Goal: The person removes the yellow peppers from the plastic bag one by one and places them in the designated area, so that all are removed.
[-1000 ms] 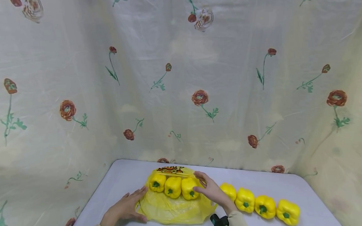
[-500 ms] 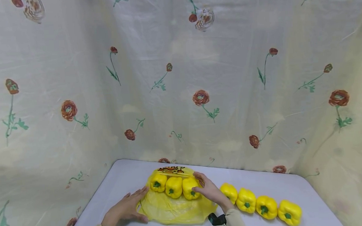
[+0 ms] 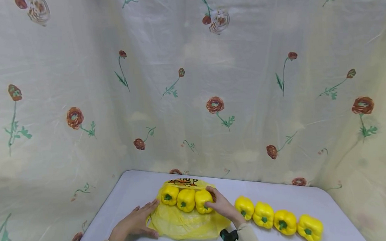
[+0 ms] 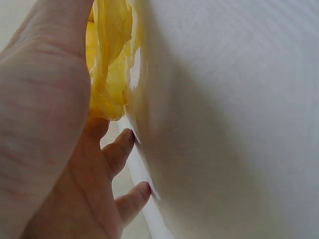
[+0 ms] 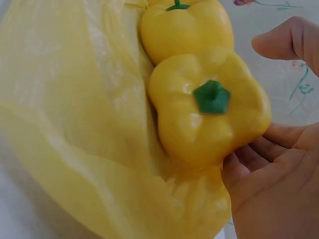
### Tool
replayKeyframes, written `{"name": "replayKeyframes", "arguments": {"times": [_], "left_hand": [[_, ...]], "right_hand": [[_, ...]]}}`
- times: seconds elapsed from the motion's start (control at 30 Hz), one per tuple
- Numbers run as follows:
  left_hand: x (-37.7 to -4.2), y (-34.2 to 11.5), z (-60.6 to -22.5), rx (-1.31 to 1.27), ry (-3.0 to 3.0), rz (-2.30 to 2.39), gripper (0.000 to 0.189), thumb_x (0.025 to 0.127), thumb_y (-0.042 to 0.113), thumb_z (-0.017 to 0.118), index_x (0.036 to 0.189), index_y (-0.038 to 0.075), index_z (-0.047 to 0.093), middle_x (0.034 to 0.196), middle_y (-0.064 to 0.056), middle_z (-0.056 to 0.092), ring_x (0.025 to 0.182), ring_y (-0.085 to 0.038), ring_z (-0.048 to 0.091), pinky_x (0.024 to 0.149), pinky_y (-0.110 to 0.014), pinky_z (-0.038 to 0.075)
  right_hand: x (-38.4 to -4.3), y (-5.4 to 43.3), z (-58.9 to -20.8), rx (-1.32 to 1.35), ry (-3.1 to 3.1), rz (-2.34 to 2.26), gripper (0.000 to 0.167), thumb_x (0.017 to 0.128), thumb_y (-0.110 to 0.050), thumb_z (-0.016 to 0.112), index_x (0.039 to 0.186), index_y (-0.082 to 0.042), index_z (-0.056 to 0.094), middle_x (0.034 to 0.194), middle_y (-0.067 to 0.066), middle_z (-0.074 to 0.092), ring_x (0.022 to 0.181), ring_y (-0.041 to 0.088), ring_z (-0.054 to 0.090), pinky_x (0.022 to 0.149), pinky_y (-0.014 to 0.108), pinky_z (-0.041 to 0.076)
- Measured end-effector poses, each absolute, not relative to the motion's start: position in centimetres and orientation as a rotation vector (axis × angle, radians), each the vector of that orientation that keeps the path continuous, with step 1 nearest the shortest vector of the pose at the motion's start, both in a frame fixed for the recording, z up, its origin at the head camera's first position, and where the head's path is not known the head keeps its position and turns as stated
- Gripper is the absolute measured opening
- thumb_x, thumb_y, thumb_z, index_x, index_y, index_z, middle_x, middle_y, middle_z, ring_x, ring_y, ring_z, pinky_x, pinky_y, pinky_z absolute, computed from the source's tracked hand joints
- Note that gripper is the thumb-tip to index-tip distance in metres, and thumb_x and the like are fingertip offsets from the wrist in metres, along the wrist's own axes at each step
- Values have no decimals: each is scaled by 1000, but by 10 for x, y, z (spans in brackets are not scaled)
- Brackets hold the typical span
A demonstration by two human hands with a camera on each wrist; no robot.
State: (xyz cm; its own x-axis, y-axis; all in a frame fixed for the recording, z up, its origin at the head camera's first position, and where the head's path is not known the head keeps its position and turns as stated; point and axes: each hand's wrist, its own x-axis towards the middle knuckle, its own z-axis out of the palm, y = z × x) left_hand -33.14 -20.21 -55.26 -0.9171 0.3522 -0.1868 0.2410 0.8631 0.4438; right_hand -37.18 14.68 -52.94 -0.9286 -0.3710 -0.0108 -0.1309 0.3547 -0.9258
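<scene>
Three yellow bell peppers stand in a row on a yellow plastic bag (image 3: 187,227), with their green stems facing me. My right hand (image 3: 222,204) cups the right side of the rightmost pepper (image 3: 203,201). In the right wrist view its fingers touch that pepper (image 5: 209,134), while the thumb (image 5: 279,42) stands apart from it. The middle pepper (image 3: 186,200) and the left pepper (image 3: 169,195) sit close beside it. My left hand (image 3: 135,221) lies flat with straight, spread fingers at the bag's left edge; its little-finger side is down on the table in the left wrist view.
Several more yellow bell peppers (image 3: 263,215) form a slanting row on the white table (image 3: 134,186) to the right of my right forearm. A pale floral curtain (image 3: 192,99) closes off the back and both sides. Black wrist cameras (image 3: 229,235) sit at both wrists.
My right hand has drawn in slightly toward the rightmost pepper on the bag, its fingers coming closer round its side. The left hand and the peppers stay nearly still.
</scene>
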Motion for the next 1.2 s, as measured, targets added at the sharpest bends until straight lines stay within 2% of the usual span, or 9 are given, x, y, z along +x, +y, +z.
{"name": "replayKeyframes", "arguments": {"times": [0.2, 0.37, 0.53, 0.67, 1.2], "left_hand": [[-330, -201, -551, 447, 2779, 625, 121, 57, 70, 75, 154, 16, 26, 161, -6, 23, 146, -35, 26, 116, -66, 16], [-331, -201, -551, 431, 2777, 624, 121, 57, 70, 75, 154, 17, 26, 161, -6, 23, 146, -35, 27, 117, -66, 16], [-332, -201, -553, 429, 2776, 619, 122, 57, 71, 75, 154, 17, 26, 161, -6, 23, 145, -35, 27, 117, -65, 16], [-333, -202, -554, 431, 2781, 613, 122, 57, 72, 74, 154, 17, 25, 161, -5, 22, 146, -34, 27, 117, -65, 16], [-330, -202, -553, 477, 2796, 595, 120, 59, 72, 73, 154, 16, 26, 161, -6, 23, 145, -36, 28, 116, -67, 17]], "right_hand": [[-372, 144, -537, -385, 2460, -1541, 76, 87, -19, 68, 148, 2, 27, 150, 28, 33, 135, 40, 40, 113, 56, 35], [-375, 142, -544, -332, 2478, -1501, 78, 86, -21, 68, 149, 0, 27, 149, 26, 36, 130, 37, 44, 111, 56, 37], [-375, 141, -548, -332, 2495, -1463, 79, 86, -22, 68, 149, 0, 26, 144, 25, 41, 120, 33, 49, 103, 54, 44], [-375, 140, -549, -331, 2476, -1476, 81, 86, -23, 69, 149, 0, 25, 142, 25, 43, 117, 31, 49, 100, 50, 45], [-377, 141, -556, -333, 2450, -1460, 84, 83, -28, 73, 147, 1, 28, 141, 21, 44, 116, 29, 49, 101, 51, 45]]}}
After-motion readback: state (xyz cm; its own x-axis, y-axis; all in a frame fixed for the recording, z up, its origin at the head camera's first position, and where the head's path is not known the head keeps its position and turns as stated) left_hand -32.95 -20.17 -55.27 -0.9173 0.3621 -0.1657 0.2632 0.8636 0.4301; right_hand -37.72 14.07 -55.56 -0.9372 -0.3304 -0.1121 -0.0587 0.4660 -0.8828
